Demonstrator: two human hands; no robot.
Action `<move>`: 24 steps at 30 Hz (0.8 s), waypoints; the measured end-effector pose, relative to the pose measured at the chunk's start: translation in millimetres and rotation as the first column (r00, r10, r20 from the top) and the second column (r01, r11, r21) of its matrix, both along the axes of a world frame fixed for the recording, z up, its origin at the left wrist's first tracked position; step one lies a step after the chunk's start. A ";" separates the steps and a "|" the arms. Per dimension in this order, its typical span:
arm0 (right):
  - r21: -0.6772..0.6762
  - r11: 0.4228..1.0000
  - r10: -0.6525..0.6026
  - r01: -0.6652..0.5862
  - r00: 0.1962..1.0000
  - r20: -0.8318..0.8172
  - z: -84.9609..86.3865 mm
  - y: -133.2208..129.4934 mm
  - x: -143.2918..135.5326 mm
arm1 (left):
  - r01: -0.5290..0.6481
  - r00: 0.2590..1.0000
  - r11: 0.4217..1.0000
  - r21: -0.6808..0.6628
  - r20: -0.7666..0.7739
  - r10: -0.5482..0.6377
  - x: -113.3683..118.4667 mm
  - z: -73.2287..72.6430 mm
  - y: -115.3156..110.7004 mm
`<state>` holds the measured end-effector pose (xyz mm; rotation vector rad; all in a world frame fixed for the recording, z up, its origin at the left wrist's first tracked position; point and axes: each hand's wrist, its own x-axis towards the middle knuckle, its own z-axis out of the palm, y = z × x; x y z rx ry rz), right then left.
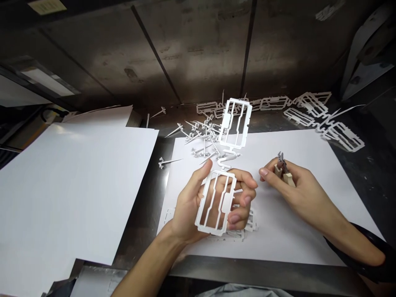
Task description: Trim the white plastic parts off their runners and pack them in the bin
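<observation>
My left hand (189, 202) is closed around a white plastic frame (227, 202), which lies across the palm with the fingers curled behind and beside it. A curved sprue (224, 161) joins it to a second, similar frame (227, 121) that stands up beyond my fingertips. In my right hand (305, 189) is a pair of nippers (288, 179) with beige handles, its metal jaws pointing up and away from me. The jaws are apart from the plastic. Under my left hand, several more frames (236, 235) lie on the white paper sheet (297, 247), partly hidden.
Behind my left hand lies a pile of cut-off sprues (204, 138). More joined frames (274, 103) rest along the back, with another cluster (345, 136) at the back right. Large white sheets (77, 185) are stacked at the left. A metal wall (198, 53) closes off the back.
</observation>
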<state>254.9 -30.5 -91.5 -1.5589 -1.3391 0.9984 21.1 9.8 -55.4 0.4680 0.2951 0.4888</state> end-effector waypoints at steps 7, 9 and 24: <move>-0.016 1.000 -0.016 0.016 1.000 -0.024 -0.6 -2.1 1.4 | -0.026 0.998 1.000 -0.002 -0.049 0.026 2.3 -1.8 -1.7; -0.007 1.000 -0.019 0.018 0.999 -0.041 1.6 -4.1 0.7 | -0.011 0.998 0.999 0.047 -0.063 0.013 1.1 -4.5 -2.9; 0.271 0.958 0.040 0.095 0.890 -0.453 11.7 -12.8 2.5 | 0.393 0.893 0.909 0.138 -0.292 -0.342 -0.3 -5.3 2.2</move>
